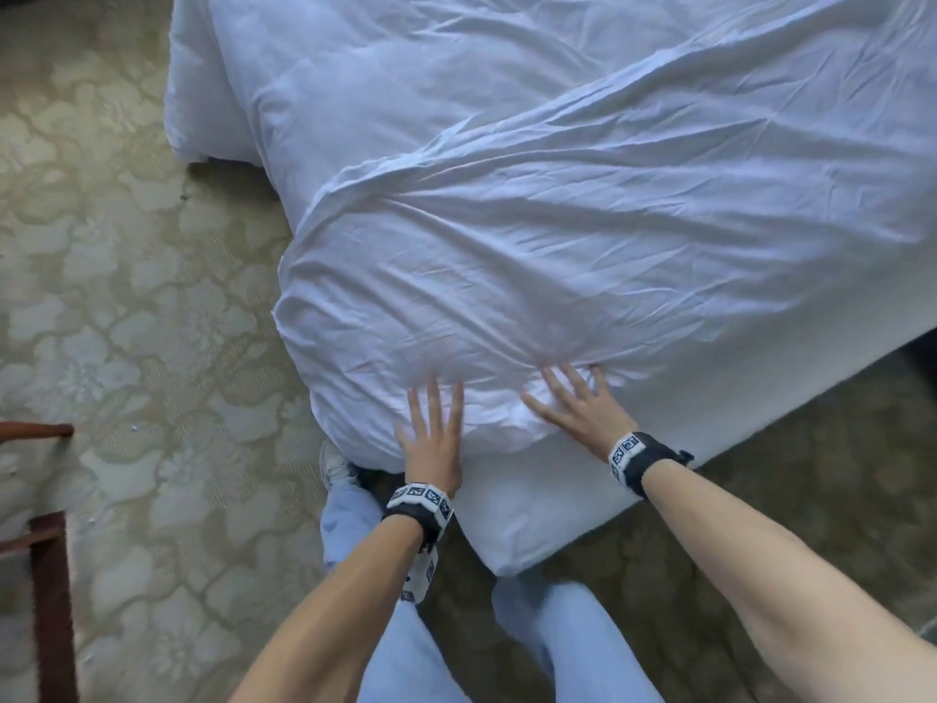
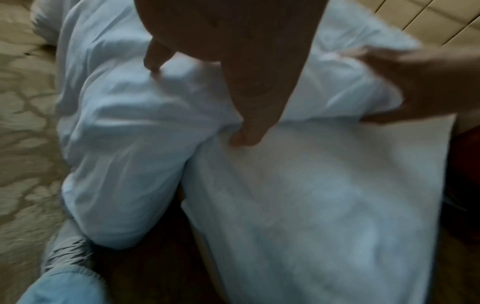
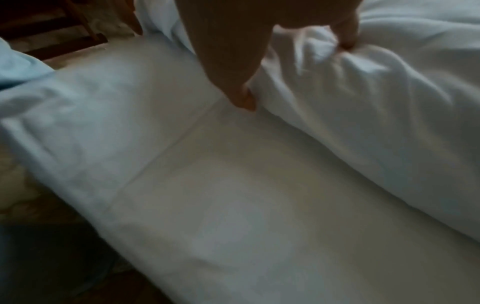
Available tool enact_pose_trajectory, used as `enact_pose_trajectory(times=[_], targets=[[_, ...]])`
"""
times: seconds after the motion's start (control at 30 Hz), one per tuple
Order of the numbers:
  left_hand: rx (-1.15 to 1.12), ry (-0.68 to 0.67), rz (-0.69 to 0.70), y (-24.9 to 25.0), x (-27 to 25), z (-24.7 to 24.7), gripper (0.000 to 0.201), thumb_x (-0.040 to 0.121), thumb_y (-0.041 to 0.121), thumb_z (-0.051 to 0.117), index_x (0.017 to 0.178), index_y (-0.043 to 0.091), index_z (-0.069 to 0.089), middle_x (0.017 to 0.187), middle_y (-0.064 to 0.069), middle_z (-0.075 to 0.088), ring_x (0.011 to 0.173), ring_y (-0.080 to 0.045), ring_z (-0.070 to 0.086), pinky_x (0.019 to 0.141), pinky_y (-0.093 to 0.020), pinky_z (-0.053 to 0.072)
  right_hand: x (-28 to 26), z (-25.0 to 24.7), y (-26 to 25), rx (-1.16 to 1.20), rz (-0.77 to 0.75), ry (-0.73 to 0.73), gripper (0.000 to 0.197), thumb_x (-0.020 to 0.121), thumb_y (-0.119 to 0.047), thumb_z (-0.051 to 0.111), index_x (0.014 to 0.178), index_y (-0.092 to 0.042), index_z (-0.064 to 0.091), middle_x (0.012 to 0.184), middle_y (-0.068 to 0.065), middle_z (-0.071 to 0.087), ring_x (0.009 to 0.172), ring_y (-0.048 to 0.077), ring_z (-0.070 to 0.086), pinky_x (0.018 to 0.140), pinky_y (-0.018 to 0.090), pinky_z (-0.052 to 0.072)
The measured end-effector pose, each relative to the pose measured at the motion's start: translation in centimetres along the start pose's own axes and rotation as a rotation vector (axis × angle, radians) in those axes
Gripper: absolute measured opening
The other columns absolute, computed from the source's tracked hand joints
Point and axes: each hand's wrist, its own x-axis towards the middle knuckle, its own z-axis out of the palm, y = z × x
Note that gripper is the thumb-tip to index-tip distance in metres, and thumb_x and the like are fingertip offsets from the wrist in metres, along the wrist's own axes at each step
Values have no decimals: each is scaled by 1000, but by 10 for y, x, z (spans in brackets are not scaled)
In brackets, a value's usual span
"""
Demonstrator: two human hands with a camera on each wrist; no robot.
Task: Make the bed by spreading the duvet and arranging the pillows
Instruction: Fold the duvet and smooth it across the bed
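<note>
Duvet-spreading step. Duvet (image 1: 583, 276) bunched at bed corner (image 1: 532, 520), 6 o'clock. Left hand (image 1: 433, 438) and right hand (image 1: 578, 408) flat, fingers spread, pressing its edge. Next: grip edge, draw toward corner. Pillows unseen.

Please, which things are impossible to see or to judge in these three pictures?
- Pillows: none in any view; the head view cuts off the far bed.
- Left hand and right hand: wrist views blurred and dark, so contact with the duvet is unclear.
- Wooden furniture: cut by the left edge.
</note>
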Motion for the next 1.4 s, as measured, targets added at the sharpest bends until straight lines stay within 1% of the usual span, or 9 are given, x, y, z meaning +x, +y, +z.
enact_pose_trajectory(times=[0.13,0.27,0.4,0.53,0.8,1.0,1.17,1.3,1.4], targets=[[-2,74,-26,2,12,23,108,75,-1,53,161,26,-8,167,-18,-7,151,-48,6,102,-66,39,19,2,-1,-80,70,12,68,91,3,39,149,-31,34,142,24,53,119,47,58,79,69,52],[42,19,70,-14,26,3,89,79,-15,39,157,23,21,154,-23,34,131,-47,45,88,-57,56,25,-31,3,-45,3,5,78,76,7,59,142,-30,37,113,20,66,78,42,67,51,49,56],[41,-59,196,-26,32,-81,86,79,-14,47,152,28,29,121,-12,61,102,-37,64,79,-48,56,-1,-128,22,-70,13,-20,69,98,2,43,156,-33,27,133,12,55,104,40,64,74,46,55],[27,-55,248,-40,40,-195,78,80,-7,52,149,26,36,118,-11,65,106,-36,65,80,-45,55,-6,-241,52,-86,57,31,61,103,-4,34,155,-34,28,128,11,55,103,37,64,70,43,49],[-101,151,194,-75,98,-341,73,82,3,55,148,23,32,138,-6,50,122,-35,52,80,-42,49,42,-404,122,-2,208,32,76,96,5,37,156,-41,28,132,8,60,111,32,63,85,40,50],[-468,-114,-286,-100,106,-256,130,67,47,81,156,30,-11,163,-13,13,140,-41,34,98,-56,46,109,-448,161,39,284,12,69,100,-1,36,152,-46,39,140,10,57,121,33,60,83,36,42],[-400,-230,-229,-141,88,-193,72,92,35,56,152,16,21,140,-13,48,123,-35,52,97,-46,50,157,-451,194,92,225,-41,81,92,8,39,153,-45,38,142,4,57,122,32,58,88,38,44],[-536,-228,-280,-105,102,-179,137,68,75,69,158,18,-16,167,-11,-11,153,-23,0,117,-50,30,190,-454,228,105,144,-38,84,86,14,44,150,-40,45,134,4,60,119,33,58,91,41,48],[-530,-216,-415,-74,129,-168,149,65,67,80,153,19,-30,163,-8,-29,147,-22,-11,109,-59,36,202,-448,246,71,89,-23,79,85,14,44,146,-36,52,137,1,58,117,32,59,87,40,48]])
